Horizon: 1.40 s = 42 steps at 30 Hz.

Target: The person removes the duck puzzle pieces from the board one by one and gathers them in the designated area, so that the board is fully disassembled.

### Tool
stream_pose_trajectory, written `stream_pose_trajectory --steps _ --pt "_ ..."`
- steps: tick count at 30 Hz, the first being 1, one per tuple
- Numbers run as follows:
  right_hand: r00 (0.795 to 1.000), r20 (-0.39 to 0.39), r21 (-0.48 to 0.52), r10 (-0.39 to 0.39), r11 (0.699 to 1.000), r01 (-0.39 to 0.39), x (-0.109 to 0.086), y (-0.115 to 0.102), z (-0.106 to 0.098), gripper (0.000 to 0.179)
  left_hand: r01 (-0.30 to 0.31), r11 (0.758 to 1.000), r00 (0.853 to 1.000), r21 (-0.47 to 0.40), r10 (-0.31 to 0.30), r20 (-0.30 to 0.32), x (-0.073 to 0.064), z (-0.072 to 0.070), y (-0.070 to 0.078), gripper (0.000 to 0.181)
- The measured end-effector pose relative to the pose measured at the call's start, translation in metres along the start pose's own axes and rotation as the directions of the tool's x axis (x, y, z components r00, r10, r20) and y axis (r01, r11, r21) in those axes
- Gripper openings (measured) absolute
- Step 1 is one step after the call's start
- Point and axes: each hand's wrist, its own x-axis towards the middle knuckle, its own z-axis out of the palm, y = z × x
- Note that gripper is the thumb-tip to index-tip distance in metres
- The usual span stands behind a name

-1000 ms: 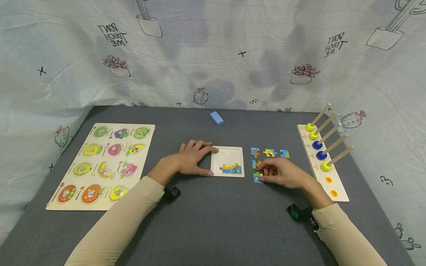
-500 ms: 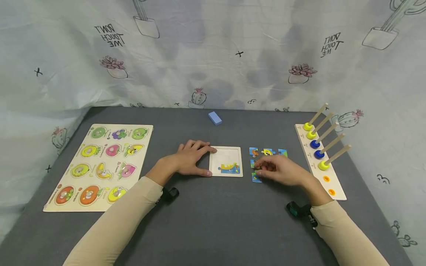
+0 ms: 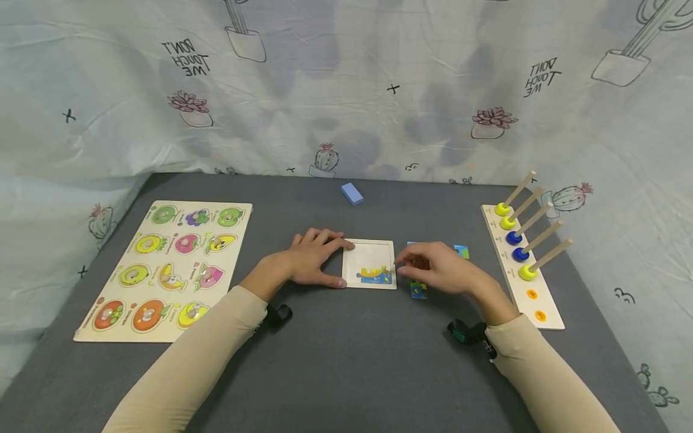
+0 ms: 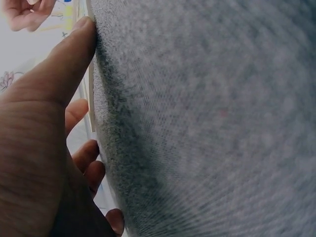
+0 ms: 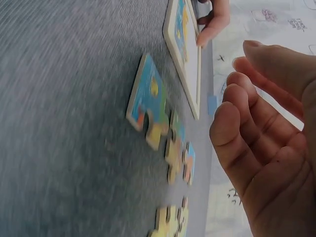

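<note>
In the head view a square wooden puzzle tray [image 3: 370,249] lies mid-table, with joined pieces [image 3: 375,275] picturing blue and yellow along its lower right. My left hand [image 3: 316,258] rests at its left side, thumb and index fingertip on the frame's edge, other fingers spread on the table. Just right of the tray hovers my right hand [image 3: 441,267], thumb and index apart and fingers loosely bent, with nothing showing between them. Below it in the right wrist view are loose jigsaw pieces [image 5: 148,94], several of them in rows; the hand hides some in the head view.
A fruit puzzle board [image 3: 203,264] lies to the left. On the right stands a peg board [image 3: 520,282] with upright wooden pegs and yellow and blue rings. A small blue block [image 3: 352,193] sits toward the back, before a printed curtain [image 3: 357,90].
My right hand has moved left from over the loose pieces toward the tray's right edge, and its thumb and index have spread apart. My left hand stays at the tray.
</note>
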Motion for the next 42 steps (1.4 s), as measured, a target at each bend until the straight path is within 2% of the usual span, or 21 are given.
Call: stream_pose_trajectory --steps 9,14,20,25,32,42 --pt "0.999 -0.024 0.044 -0.031 0.999 0.033 0.016 -0.004 0.012 0.017 0.000 1.000 1.000 -0.024 0.000 -0.006 0.001 0.003 -0.002 0.081" --pt "0.998 -0.035 0.047 -0.050 0.998 0.051 0.026 -0.005 0.017 0.018 0.006 1.000 1.000 -0.010 -0.006 -0.008 0.002 0.003 -0.002 0.082" --pt "0.998 -0.031 0.057 -0.061 0.996 0.063 0.032 -0.006 0.023 0.019 0.013 1.000 1.000 0.005 -0.013 0.002 0.003 0.002 -0.001 0.082" --pt "0.997 -0.037 0.071 -0.072 0.995 0.075 0.036 -0.008 0.028 0.022 0.008 1.000 1.000 -0.005 -0.008 -0.013 0.001 0.004 -0.002 0.082" --pt "0.999 0.017 0.105 -0.030 0.994 0.028 0.041 -0.005 0.042 0.025 0.020 1.000 1.000 -0.015 -0.020 0.002 -0.006 0.011 -0.004 0.082" --pt "1.000 0.031 0.070 0.004 0.998 -0.006 0.047 -0.004 0.041 0.028 0.006 1.000 1.000 -0.013 -0.006 -0.020 0.000 0.007 -0.003 0.081"
